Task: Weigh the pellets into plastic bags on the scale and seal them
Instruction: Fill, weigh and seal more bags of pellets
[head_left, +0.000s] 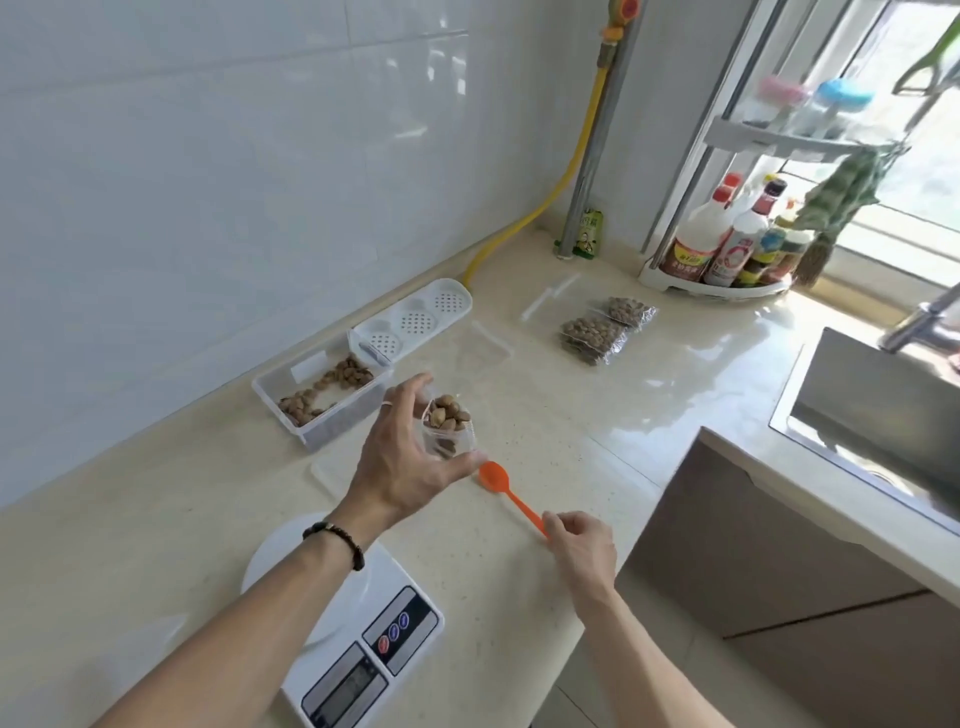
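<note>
- Left hand (402, 467) grips a small clear bag (447, 431) of pellets (445, 418) — fingers curled round it, held above the counter (545, 415).
- Right hand (579, 545) pinches the handle end of an orange spoon (506, 491); its bowl lies just below the bag.
- Scale (374, 644) sits under the left forearm, nearer than both hands.
- Tub (322, 400) of pellets beyond the left hand; two filled bags (605, 327) farther off — well apart.

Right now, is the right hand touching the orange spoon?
Touching. The head view shows the right hand with its fingers pinching the end of the orange spoon handle, whose bowl lies on the counter.
</note>
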